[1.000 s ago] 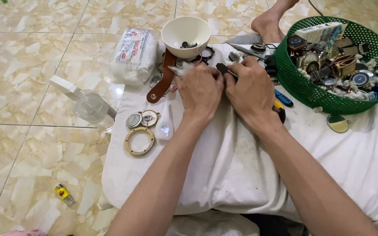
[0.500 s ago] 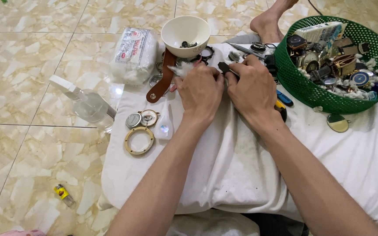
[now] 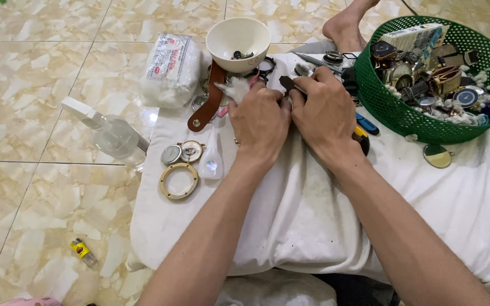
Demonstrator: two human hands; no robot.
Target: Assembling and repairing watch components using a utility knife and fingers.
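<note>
While a big white cloth (image 3: 313, 215) covers the floor, a green basket (image 3: 395, 107) full of watch parts sits by the right hand (image 3: 325, 116). The left hand (image 3: 261, 122) pinches a fluffy white cotton bit (image 3: 232, 89). The right hand pinches a small dark part (image 3: 286, 84) between them.

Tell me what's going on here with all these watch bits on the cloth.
A person has both hands together over a white cloth. The left hand pinches a tuft of white cotton, and the right hand grips a small dark part; what it is cannot be told. Beside them lie a brown strap, a gold ring-shaped watch case and a white bowl. A green basket of watch parts stands to the right.
</note>
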